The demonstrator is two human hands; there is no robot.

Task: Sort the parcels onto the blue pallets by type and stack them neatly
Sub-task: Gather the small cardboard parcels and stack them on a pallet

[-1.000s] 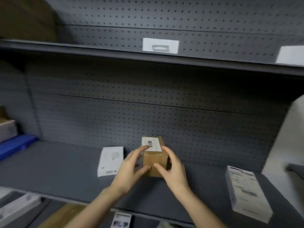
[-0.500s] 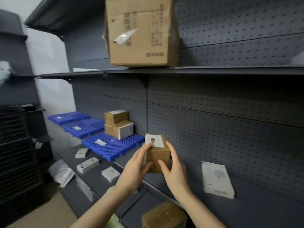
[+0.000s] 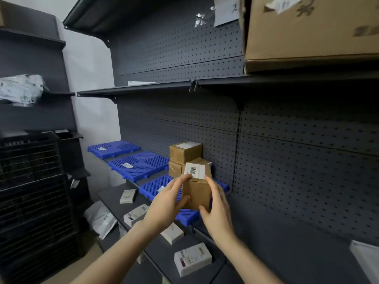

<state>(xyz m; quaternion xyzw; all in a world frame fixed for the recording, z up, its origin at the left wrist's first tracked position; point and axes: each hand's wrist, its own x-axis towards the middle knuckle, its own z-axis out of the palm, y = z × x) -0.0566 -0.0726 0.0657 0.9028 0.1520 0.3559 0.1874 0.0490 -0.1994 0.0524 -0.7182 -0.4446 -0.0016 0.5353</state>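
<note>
left hand [image 3: 166, 203]: fingers part-curled round the left side of a small brown cardboard box [image 3: 198, 193]. My forefinger tip reaches the lower edge of its white barcode label [image 3: 194, 171] and my thumb lies across the front face.
right hand [image 3: 217, 208]: clasps the same box from the right. The fingers run up its right side and the thumb hooks at the lower front corner.
box in hand: upright between both palms, slightly tilted, label on top and turned toward me.
nearest blue plastic grid pallet [image 3: 188, 217]: directly behind and below both hands, on the dark grey metal shelf [image 3: 276, 232]. The box overlaps it in view; I cannot tell whether they touch.
stacked brown boxes [image 3: 185, 152]: two, one on the other, at the back of that pallet, just beyond my fingertips and against the perforated back panel [image 3: 297, 160].
middle blue pallet [image 3: 141, 163]: beyond and left of the left hand, with one white slip lying on it.
far blue pallet [image 3: 114, 148]: farther left again, also with a white slip.
small white cartons [image 3: 192, 259]: four on the lower shelf, below and left of my forearms, lying apart from each other.
grey plastic mailer bag [image 3: 102, 220]: low, left of my left wrist.
large brown carton [image 3: 307, 31]: on the upper shelf, high above the right hand.
black slatted crates [image 3: 30, 191]: well to the left of the left hand.
flat white parcel [image 3: 365, 259]: right of my right forearm, cut off by the frame edge.
</note>
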